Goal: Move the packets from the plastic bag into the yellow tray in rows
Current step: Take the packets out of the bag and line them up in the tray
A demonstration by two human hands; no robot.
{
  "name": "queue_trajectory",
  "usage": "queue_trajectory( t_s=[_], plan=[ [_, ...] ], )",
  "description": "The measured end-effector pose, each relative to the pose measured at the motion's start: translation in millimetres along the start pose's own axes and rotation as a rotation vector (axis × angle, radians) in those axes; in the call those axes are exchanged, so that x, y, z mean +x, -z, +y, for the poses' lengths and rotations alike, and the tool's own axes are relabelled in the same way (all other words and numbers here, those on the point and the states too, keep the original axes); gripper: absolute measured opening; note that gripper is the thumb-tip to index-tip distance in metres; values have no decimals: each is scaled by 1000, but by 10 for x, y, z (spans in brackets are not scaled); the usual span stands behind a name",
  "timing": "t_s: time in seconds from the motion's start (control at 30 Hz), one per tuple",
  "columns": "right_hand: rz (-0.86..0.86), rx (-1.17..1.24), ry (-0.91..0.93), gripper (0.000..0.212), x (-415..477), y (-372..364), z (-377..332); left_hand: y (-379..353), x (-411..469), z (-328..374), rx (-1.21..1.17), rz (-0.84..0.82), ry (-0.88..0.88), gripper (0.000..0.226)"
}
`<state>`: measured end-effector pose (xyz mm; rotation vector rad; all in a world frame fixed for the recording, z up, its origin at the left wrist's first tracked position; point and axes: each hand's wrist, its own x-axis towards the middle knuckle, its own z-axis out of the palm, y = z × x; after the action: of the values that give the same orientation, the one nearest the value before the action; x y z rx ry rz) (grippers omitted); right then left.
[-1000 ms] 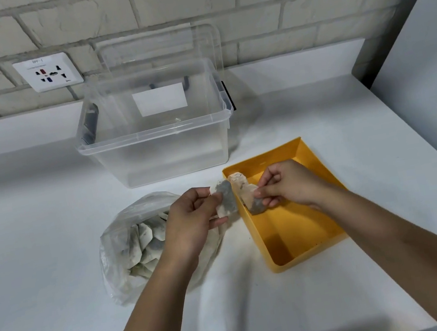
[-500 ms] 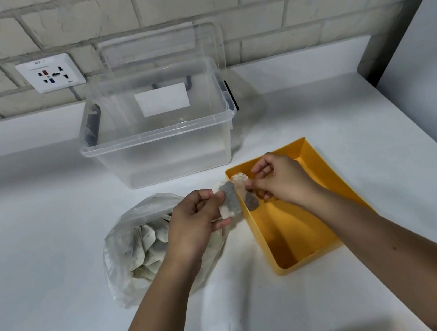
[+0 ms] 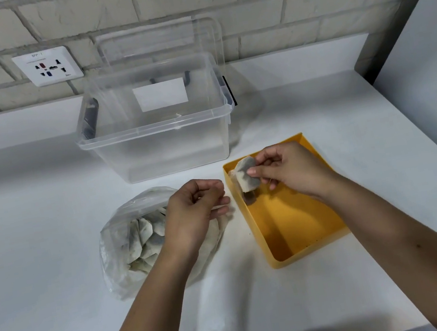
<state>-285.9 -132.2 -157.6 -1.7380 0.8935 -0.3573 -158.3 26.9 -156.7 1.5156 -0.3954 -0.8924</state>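
Observation:
A clear plastic bag [image 3: 118, 248] with several grey-white packets [image 3: 143, 235] lies on the white table, left of the yellow tray [image 3: 296, 239]. My right hand [image 3: 290, 170] pinches a grey-white packet [image 3: 246, 176] over the tray's far left corner. Another packet [image 3: 232, 176] shows just behind it against the tray's wall, and something dark [image 3: 249, 199] lies below on the tray floor. My left hand [image 3: 193, 210] hovers over the bag's mouth with fingers curled and nothing visible in them.
A clear storage box [image 3: 156, 129] with its lid leaning against the brick wall stands behind the bag and tray. A wall socket [image 3: 47, 66] is at the upper left. A grey panel [image 3: 422, 44] borders the table on the right.
The packet that my left hand held has passed to my right hand, which now holds it over the tray's far left corner. My left hand has drawn back, holding nothing.

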Motion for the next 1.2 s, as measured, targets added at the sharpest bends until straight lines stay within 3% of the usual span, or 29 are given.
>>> queue_trajectory(
  t_s=[0.2,0.4,0.53,0.63,0.73,0.83,1.0,1.2],
  plan=[
    [-83,-183,-134,19,59,-67,286,148,-115,37,60,95,-103,6],
    [7,-266,-66,21,146,-258,308,320,-121,-39,71,130,-111,4],
    [35,-455,-48,28,151,-253,248,467,-155,-19,121,166,-112,4],
    [127,-563,37,33,55,-199,26,634,-196,41,263,178,-136,5],
    [162,-424,200,25,-128,-262,-290,792,-257,75,512,146,-186,6],
    [34,-292,291,17,-289,-500,-433,904,-295,60,714,156,-267,10],
    [-148,-364,350,11,-365,-894,-316,979,-151,-134,1142,143,-480,20],
    [-245,-632,384,19,-292,-1030,-263,924,-14,-264,1302,90,-420,8]
  ],
)
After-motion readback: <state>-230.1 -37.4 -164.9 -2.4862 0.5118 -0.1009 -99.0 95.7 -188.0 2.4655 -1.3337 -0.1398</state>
